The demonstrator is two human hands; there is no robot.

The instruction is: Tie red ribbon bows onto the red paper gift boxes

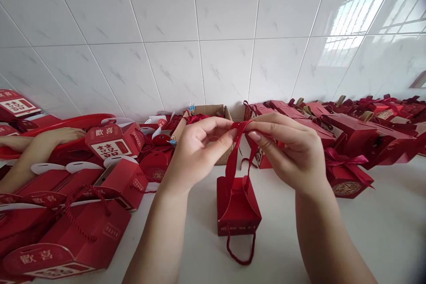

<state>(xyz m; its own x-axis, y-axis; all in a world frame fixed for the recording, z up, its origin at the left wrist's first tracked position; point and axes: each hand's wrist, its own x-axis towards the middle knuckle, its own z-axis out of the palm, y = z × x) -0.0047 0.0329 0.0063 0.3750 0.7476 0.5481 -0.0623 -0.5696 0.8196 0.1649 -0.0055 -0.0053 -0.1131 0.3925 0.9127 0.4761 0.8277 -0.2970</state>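
A small red gift box [238, 213] stands on the white table in front of me. From its top rises a red ribbon [232, 164], drawn up above the box. My left hand [206, 151] pinches the ribbon between thumb and fingers. Close beside it, my right hand [286, 146] also pinches the ribbon, with its thumb and fingers pressed together. A red cord handle [241, 262] hangs from the box's near side and lies on the table.
Red boxes with rope handles [80, 230] crowd the left. Behind my hands stands an open cardboard box [209, 110] with binder clips. Rows of red boxes [353, 128] and a bow-tied box [349, 182] fill the right. Another person's arm [43, 153] reaches over a red basin [89, 120].
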